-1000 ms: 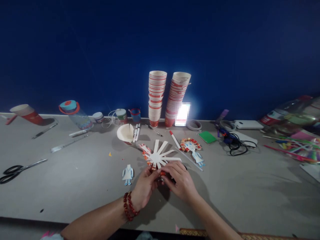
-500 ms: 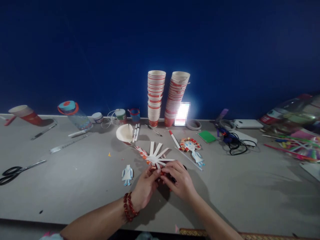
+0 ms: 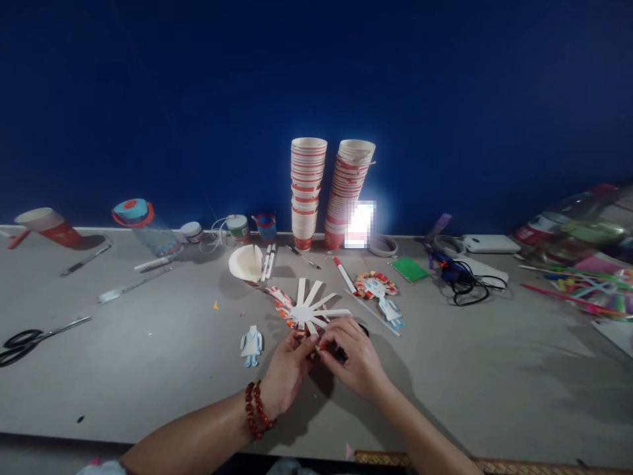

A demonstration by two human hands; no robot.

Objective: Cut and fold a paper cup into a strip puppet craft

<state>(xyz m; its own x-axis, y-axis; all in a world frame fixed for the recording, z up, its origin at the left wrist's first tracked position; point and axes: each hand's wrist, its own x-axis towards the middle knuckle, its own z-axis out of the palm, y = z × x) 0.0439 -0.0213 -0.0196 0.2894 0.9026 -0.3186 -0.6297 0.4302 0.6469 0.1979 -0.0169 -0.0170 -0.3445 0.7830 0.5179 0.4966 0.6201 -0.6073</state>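
Both hands are mid-desk, out from the front edge, working on the fan-cut paper (image 3: pixel 302 314) btwn them. It sits toward the back edge from the fingertips, white strips splayed round a pale centre, patterned red on the outer face. L hand (image 3: pixel 287 373): thumb and fingers closed on the near side of the paper — prob. to stop the whole fan turning. R hand (image 3: pixel 357 356): thumb and forefinger pinching a reddish strip end right beside the L thumb. That close grip prob. keeps the strip taut; exact fold can't be told, fingers hide it. Far strips stand free, spread, apparently so they don't tangle w/ the one being handled.

Rest of the desk (image 3: pixel 148 389): body cutout (image 3: pixel 252 346) lies flat just L of the hands; doll cutout (image 3: pixel 376 288), w/ curly red rim, lies R of the fan, toward the back edge — in easy sight, maybe handy as a reference. Scissors (image 3: pixel 40 335) lie by the left edge, well apart from the hands, so prob. not needed this second. Upright cup stack (image 3: pixel 305 198) and leaning cup stack (image 3: pixel 349 191) are at the back edge, by the wall (image 3: pixel 198 99), presumably to leave the front for handwork.
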